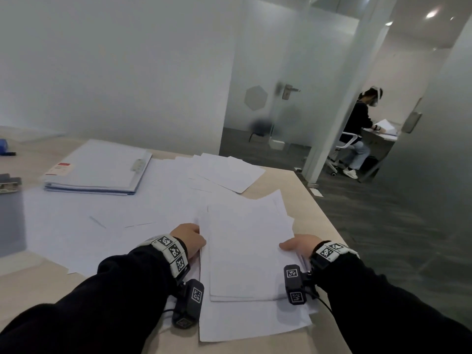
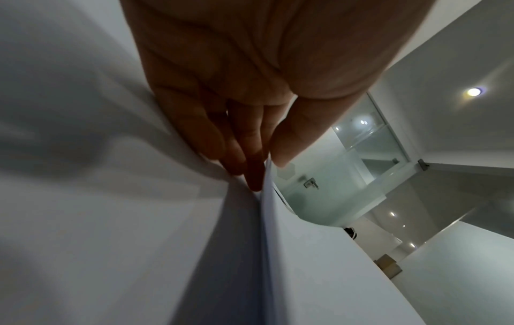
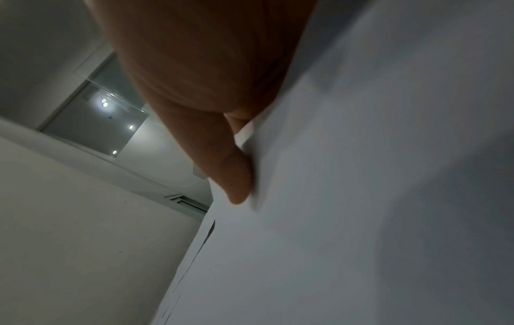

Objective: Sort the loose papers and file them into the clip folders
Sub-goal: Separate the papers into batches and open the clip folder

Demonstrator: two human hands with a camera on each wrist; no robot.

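Your light wooden tabletop (image 1: 301, 185) carries everything noted here; positions are given relative to the held stack of white paper sheets (image 1: 250, 249), which sits at the table's near right edge. Left of and beyond that stack, loose white sheets (image 1: 107, 221) lie spread and overlapping across the table, with a smaller fanned group (image 1: 227, 172) just beyond the stack. Farther left and beyond, a pale blue clip folder (image 1: 99, 167) lies closed and flat, a metal clip (image 1: 138, 164) on its right edge and a red-and-white label near its left corner. One more white sheet lies flat directly under the stack. Your left hand (image 1: 190, 240) grasps the stack's left edge, the thumb (image 2: 289, 140) on top and the fingers (image 2: 247, 154) beneath. Your right hand (image 1: 297, 245) grasps the right edge, thumb over the top sheet; its other fingers are hidden under the paper.
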